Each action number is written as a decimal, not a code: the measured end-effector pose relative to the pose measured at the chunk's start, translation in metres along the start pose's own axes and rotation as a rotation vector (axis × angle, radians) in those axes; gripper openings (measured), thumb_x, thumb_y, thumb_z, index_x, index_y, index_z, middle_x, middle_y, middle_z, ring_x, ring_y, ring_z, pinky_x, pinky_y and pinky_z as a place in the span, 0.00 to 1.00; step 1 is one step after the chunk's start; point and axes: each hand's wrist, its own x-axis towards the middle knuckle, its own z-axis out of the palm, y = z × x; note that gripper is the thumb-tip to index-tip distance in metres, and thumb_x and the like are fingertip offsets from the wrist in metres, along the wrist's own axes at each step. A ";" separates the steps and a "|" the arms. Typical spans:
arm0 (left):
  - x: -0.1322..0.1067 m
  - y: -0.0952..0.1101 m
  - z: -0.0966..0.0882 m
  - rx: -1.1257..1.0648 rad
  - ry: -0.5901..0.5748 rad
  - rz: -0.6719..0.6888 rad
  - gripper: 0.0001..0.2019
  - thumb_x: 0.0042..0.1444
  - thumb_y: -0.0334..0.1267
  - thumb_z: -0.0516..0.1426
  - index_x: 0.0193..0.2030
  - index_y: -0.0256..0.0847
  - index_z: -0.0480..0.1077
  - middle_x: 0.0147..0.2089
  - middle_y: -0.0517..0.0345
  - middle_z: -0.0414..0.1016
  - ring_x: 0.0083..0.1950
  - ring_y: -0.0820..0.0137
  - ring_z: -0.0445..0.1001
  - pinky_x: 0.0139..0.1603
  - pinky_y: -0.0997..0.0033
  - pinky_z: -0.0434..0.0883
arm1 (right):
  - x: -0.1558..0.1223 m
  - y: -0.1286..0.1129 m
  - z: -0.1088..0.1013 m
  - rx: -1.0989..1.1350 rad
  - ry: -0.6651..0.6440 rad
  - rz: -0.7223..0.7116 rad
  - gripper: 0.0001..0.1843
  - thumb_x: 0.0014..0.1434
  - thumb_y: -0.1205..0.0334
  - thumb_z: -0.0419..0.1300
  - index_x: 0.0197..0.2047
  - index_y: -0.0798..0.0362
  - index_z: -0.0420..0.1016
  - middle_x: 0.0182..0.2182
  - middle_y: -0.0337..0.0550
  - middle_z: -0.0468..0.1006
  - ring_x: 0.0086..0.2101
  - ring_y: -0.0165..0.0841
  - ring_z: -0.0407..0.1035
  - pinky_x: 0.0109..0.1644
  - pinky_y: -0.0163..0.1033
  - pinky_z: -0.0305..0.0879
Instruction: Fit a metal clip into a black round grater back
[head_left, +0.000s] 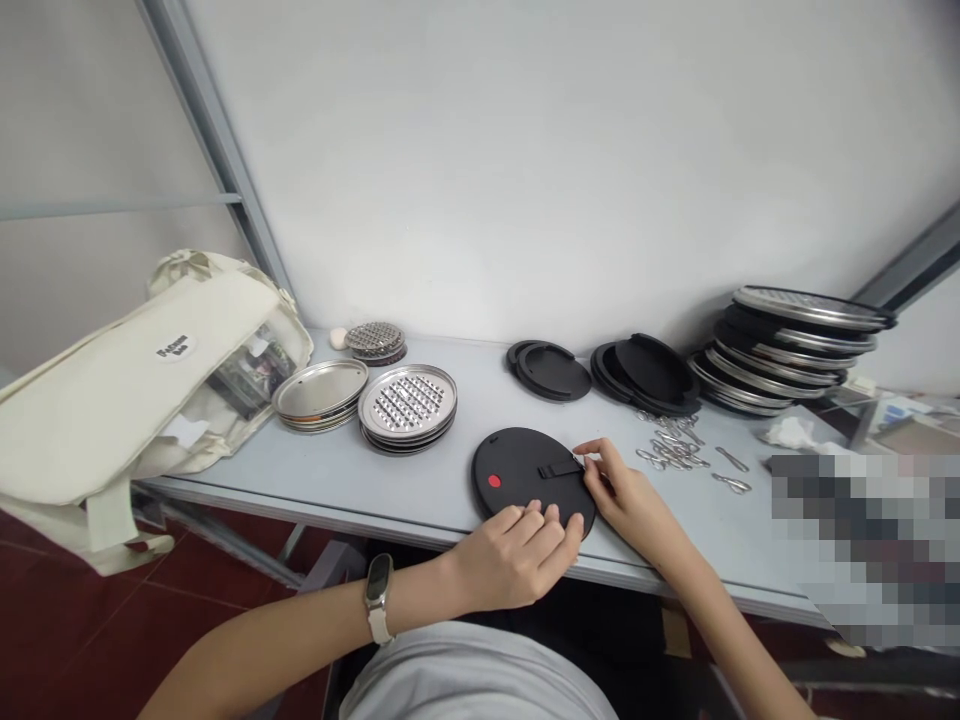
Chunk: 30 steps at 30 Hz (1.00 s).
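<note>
A round black plastic disc (525,480) with a red dot lies flat on the grey table (420,490), and a small black clip or tab (559,469) sits on its top face. My left hand (510,555) rests on the disc's near edge, with the fingers pressing down and curled over it. My right hand (619,490) pinches the end of the black tab at the disc's right edge. A small metal piece may be between those fingertips, but it is too small to tell.
Loose metal clips (671,448) lie right of the disc. Stacks of black discs (645,375) and metal grater plates (787,345) stand along the wall. Further left are more grater plates (407,405) and a cream bag (142,390). A blurred patch covers the lower right.
</note>
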 end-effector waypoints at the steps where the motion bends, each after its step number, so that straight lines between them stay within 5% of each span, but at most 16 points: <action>1: 0.000 0.000 0.000 0.003 -0.005 0.002 0.16 0.66 0.41 0.56 0.55 0.34 0.72 0.46 0.48 0.76 0.43 0.67 0.74 0.40 0.71 0.66 | 0.000 0.000 0.000 -0.001 0.002 0.002 0.10 0.68 0.57 0.43 0.48 0.50 0.59 0.21 0.34 0.69 0.22 0.34 0.68 0.29 0.35 0.60; 26: 0.000 -0.001 -0.001 -0.003 0.000 -0.007 0.16 0.66 0.40 0.56 0.56 0.33 0.71 0.47 0.49 0.76 0.45 0.67 0.75 0.40 0.70 0.66 | -0.002 -0.002 0.002 0.038 0.066 -0.013 0.10 0.69 0.56 0.44 0.49 0.49 0.58 0.28 0.40 0.75 0.27 0.35 0.72 0.32 0.36 0.64; 30: 0.001 0.000 0.000 -0.010 0.002 -0.018 0.16 0.66 0.40 0.56 0.56 0.33 0.71 0.47 0.49 0.76 0.44 0.66 0.75 0.40 0.70 0.66 | 0.000 -0.001 0.001 0.106 0.085 -0.035 0.07 0.69 0.54 0.46 0.43 0.47 0.57 0.31 0.42 0.76 0.31 0.36 0.74 0.36 0.37 0.66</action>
